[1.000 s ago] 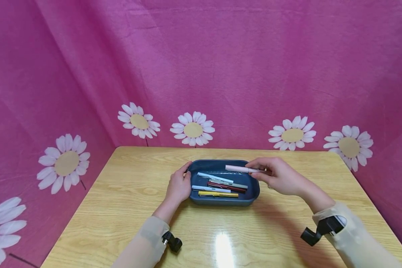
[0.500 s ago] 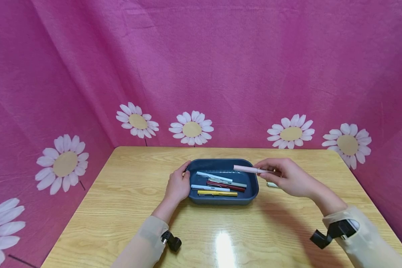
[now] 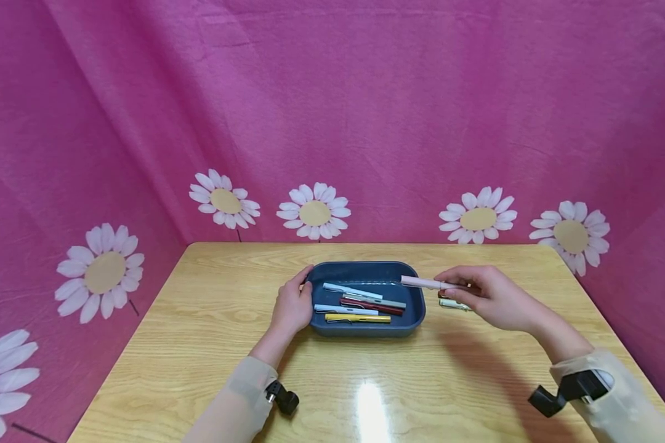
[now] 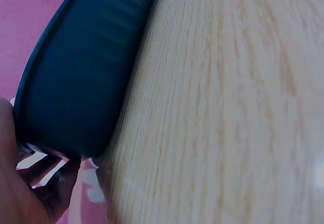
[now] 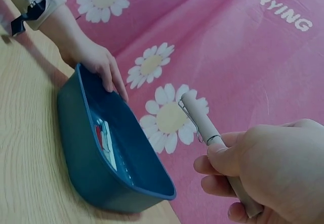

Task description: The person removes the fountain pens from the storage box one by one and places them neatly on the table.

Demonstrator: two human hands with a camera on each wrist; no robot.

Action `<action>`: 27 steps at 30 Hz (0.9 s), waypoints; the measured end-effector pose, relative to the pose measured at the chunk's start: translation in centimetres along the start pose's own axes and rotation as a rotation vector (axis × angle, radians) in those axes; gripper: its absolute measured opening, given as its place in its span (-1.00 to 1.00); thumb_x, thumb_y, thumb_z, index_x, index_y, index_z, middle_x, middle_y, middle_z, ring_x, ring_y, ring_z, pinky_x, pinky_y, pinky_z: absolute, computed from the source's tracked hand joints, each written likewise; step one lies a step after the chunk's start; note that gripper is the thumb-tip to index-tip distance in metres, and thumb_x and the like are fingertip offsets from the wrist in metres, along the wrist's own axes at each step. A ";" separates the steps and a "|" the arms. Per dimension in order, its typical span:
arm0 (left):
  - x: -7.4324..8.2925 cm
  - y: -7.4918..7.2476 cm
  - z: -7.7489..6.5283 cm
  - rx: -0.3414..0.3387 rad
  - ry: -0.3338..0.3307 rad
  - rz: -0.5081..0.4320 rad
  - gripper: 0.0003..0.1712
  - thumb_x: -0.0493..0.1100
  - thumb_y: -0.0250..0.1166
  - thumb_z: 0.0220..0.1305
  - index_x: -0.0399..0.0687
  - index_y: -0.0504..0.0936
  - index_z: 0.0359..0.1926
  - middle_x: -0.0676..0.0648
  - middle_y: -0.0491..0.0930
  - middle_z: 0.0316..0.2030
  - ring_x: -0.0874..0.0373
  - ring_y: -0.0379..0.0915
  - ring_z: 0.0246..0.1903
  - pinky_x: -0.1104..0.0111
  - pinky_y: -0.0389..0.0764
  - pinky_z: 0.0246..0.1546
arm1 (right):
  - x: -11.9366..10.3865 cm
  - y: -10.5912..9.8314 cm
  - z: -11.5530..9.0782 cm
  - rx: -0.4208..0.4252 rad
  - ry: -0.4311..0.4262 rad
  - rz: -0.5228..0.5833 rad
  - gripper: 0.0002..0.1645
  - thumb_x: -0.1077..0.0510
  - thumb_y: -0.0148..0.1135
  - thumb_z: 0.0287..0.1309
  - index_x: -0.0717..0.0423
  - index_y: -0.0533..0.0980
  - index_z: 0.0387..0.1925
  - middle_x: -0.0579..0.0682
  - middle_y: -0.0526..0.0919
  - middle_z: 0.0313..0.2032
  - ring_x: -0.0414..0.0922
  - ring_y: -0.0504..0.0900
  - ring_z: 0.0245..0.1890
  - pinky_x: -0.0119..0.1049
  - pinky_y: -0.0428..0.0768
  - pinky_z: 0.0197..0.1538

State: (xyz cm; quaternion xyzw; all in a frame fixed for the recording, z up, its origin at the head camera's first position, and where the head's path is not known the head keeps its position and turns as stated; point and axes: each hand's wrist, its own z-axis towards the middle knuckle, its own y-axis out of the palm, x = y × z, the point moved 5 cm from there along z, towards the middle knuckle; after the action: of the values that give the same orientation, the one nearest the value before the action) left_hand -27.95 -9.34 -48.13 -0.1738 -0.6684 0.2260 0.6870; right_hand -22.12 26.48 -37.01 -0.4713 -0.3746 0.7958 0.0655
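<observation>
A person's left hand [image 3: 290, 307] clamps thumb and fingers on the left end of a blue tray [image 3: 366, 332], seemingly to steady it, while the right hand [image 3: 495, 299] pinches a pink pen [image 3: 421, 282] by its barrel at the tray's right end. Five pens [image 3: 360, 319] lie inside. Beneath, a glossy wood-grain table [image 3: 227, 307]; behind, daisy-print magenta cloth [image 3: 393, 123].
</observation>
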 end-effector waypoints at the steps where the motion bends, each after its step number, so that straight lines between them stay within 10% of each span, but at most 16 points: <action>1: 0.0 0.0 0.0 0.000 0.000 0.001 -0.47 -0.17 0.01 0.67 0.10 0.44 0.56 -0.22 0.48 0.42 -0.14 0.38 0.41 -0.07 0.41 0.40 | 0.1 -0.1 -0.1 0.000 0.002 0.000 -0.73 0.39 0.32 0.38 0.16 0.70 0.05 -0.16 0.75 -0.27 -0.25 0.64 -0.38 -0.35 0.66 -0.37; 27: -0.2 0.0 0.1 0.001 -0.003 0.007 -0.47 -0.15 0.01 0.67 0.13 0.45 0.56 -0.19 0.47 0.43 -0.17 0.36 0.41 -0.13 0.40 0.39 | 4.4 -1.8 -4.0 0.052 0.059 -0.133 -0.69 0.48 0.26 0.37 0.24 0.69 0.05 -0.03 0.73 -0.21 -0.26 0.60 -0.34 -0.40 0.58 -0.37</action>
State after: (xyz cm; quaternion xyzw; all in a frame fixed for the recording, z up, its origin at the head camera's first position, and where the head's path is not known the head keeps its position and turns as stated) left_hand -28.01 -9.49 -48.28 -0.1751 -0.6688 0.2290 0.6853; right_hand -21.79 31.92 -39.96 -0.4667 -0.3824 0.7848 0.1415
